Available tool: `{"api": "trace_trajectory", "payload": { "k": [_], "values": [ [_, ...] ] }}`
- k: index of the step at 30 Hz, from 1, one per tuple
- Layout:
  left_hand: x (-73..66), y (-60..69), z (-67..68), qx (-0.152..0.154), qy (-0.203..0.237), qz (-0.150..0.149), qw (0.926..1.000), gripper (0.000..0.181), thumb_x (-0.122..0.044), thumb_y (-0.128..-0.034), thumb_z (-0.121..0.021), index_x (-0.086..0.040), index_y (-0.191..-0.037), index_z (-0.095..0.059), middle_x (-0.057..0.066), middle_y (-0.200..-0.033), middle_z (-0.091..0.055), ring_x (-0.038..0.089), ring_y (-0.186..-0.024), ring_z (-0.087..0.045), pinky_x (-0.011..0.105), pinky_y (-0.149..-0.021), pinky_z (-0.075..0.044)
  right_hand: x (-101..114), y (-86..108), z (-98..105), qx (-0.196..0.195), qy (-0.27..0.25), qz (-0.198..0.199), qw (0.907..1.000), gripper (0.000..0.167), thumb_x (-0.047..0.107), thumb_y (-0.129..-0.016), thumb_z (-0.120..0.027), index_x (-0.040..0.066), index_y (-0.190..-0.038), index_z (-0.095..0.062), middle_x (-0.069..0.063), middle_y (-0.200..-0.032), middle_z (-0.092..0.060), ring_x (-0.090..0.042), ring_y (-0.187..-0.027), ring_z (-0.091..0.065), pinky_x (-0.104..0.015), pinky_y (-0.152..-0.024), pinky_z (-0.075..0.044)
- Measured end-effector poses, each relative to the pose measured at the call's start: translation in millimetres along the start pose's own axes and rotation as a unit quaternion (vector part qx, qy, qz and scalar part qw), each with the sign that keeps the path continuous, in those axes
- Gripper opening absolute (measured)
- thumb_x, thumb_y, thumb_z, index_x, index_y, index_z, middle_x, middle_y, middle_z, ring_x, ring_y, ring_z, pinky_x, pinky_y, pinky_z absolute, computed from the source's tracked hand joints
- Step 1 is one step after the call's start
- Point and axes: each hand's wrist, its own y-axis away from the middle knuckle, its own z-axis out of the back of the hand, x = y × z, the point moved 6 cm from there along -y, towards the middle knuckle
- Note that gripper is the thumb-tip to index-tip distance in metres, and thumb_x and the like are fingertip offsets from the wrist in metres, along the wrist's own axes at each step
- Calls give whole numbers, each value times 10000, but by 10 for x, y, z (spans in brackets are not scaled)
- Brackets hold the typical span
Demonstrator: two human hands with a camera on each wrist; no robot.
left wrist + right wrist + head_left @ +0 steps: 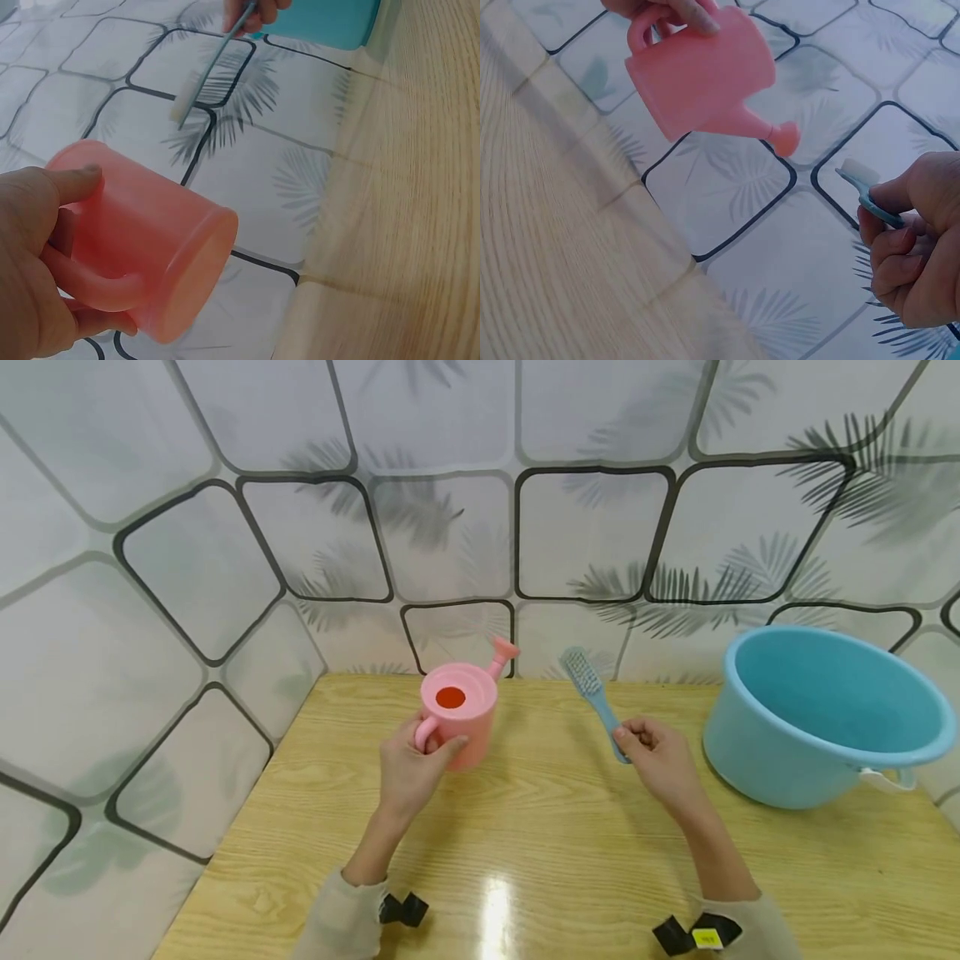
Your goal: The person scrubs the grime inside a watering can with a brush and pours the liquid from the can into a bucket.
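Note:
A pink watering can (471, 727) is gripped by the left hand (411, 768) at its handle side, its spout pointing back and right. In the left wrist view the can (150, 225) shows its base, with the thumb of the left hand (37, 255) on its side. The right hand (663, 764) pinches the handle end of a blue brush (592, 689), bristle head up and to the left. The right wrist view has the brush (870, 196) between thumb and fingers of the right hand (922, 247), apart from the can (705, 71).
A large blue bucket (787, 760) with a white handle grip stands on the wooden table (540, 827) at the right. Behind and at the left are patterned walls (450, 543) close to the table's edges.

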Motion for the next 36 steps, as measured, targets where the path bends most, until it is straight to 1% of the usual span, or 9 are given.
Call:
{"api": "trace_trajectory", "payload": {
  "k": [3,6,10,14,18,23,29,33,36],
  "values": [
    [-12,-14,12,-80,8,60,9999,335,-160,-740,-888,-44,-770,-575,9,-641,-463,133,-594,-429,194,-519,-337,66,6,3,-39,-56,120,9999,283,221,-1025,-572,-56,-1029,-627,-52,-768,-593,-119,-597,-397,-263,-501,-352],
    [-47,-52,2,-201,205,155,9995,360,-160,-754,-880,-54,-727,-537,4,-635,-451,135,-595,-418,199,-524,-328,114,12,-6,-31,-159,262,9995,267,194,-1017,-586,-68,-1014,-635,-47,-752,-599,-111,-590,-401,-258,-499,-352],
    [-141,-125,-70,-280,623,201,9975,399,-166,-754,-879,-46,-704,-502,8,-635,-424,131,-600,-398,204,-531,-314,143,36,15,-66,-170,297,9994,272,197,-1016,-589,-70,-1011,-638,-30,-740,-593,-108,-586,-403,-260,-499,-353],
    [-206,-169,-137,-368,817,308,9955,456,-165,-737,-890,-57,-677,-451,4,-622,-397,111,-579,-373,200,-515,-290,177,53,56,-150,-148,335,9992,291,220,-1017,-589,-66,-1024,-639,-19,-736,-583,-114,-580,-395,-271,-489,-342],
    [-209,-179,-168,-475,870,402,9943,491,-160,-732,-894,-61,-650,-420,1,-604,-375,106,-559,-353,200,-502,-271,211,47,70,-145,-169,404,9989,295,226,-1014,-593,-63,-1036,-642,-17,-736,-578,-115,-582,-405,-274,-490,-349],
    [-199,-168,-195,-379,864,456,9945,472,-161,-736,-891,-45,-662,-440,2,-616,-384,106,-565,-365,201,-502,-278,255,53,96,-190,-180,416,9988,287,220,-1013,-595,-60,-1052,-645,-7,-741,-572,-118,-595,-425,-268,-499,-362],
    [-164,-130,-191,-403,918,594,9932,441,-159,-735,-889,-36,-673,-470,2,-606,-387,106,-559,-367,197,-493,-279,326,80,111,-102,-289,470,9984,272,214,-1013,-594,-54,-1034,-636,-2,-691,-535,-136,-554,-416,-277,-473,-359],
    [-152,-103,-243,-212,882,560,9943,321,-184,-750,-878,-25,-772,-600,15,-630,-433,141,-599,-416,204,-518,-331,382,111,102,147,-748,423,9962,289,230,-1028,-565,-55,-1026,-616,11,-693,-584,-129,-500,-423,-296,-413,-347],
    [-171,-106,-285,-76,861,372,9956,300,-183,-751,-874,-40,-948,-698,39,-743,-583,171,-687,-491,206,-582,-411,431,124,89,377,-1209,363,9913,302,264,-1043,-529,-27,-1004,-602,13,-706,-625,-124,-455,-421,-341,-375,-315]
  ]
}}
